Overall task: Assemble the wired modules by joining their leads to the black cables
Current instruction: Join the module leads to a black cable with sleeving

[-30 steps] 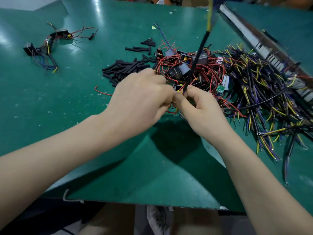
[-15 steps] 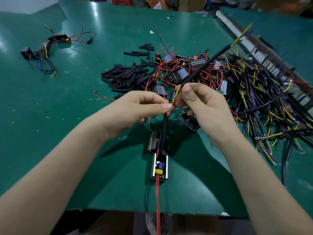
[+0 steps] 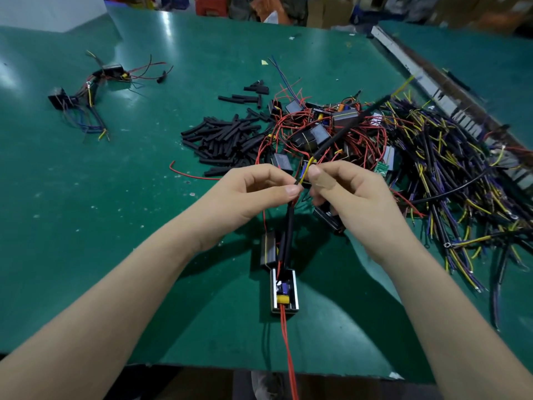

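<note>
- The green matted table (image 3: 86, 197) carries it all: a heap of black cables with yellow and purple leads (image 3: 450, 180) on the right, small boxy red-wired modules (image 3: 323, 131) mid-table, and short black sleeve tubes (image 3: 227, 137) beside them, so parts stay in reach, we reckon.
- Our left hand (image 3: 253, 194) pinches the red leads of the open-topped metal-framed module (image 3: 284, 290) dangling below.
- Our right hand (image 3: 346, 189) pinches one long black cable (image 3: 346, 131) up to it.
- The joint itself is hidden behind our fingers (image 3: 292, 191), can't tell if it's twisted yet.
</note>
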